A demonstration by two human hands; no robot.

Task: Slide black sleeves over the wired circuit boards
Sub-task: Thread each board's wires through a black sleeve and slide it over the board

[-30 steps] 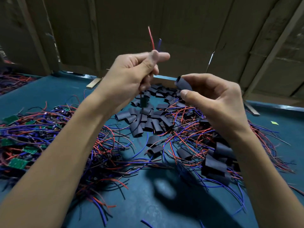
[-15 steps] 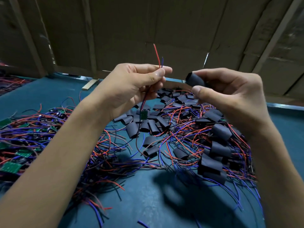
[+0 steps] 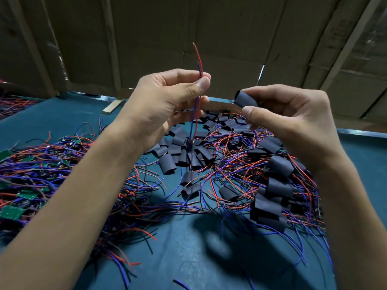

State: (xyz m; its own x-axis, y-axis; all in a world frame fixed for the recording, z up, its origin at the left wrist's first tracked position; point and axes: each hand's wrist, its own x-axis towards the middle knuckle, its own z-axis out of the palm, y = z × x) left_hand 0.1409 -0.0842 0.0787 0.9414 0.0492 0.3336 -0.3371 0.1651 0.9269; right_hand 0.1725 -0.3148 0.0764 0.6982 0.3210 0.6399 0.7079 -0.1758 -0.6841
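My left hand [image 3: 167,101] pinches a red and a blue wire [image 3: 199,59] between thumb and forefinger, their ends pointing up. The small circuit board [image 3: 190,143] on those wires hangs below the hand, blurred. My right hand [image 3: 293,122] holds a black sleeve [image 3: 245,99] between thumb and fingers, its open end turned toward the wires, a short gap to their right. Loose black sleeves [image 3: 182,151] lie heaped on the table under both hands.
A tangle of red and blue wires with bare green boards [image 3: 12,212] covers the left of the teal table [image 3: 188,258]. Sleeved boards [image 3: 272,208] pile up at the right. Cardboard walls [image 3: 209,28] close off the back.
The wires stick out further above my left hand, and the board hangs lower. My right hand with the sleeve has come down a little beside the wires.
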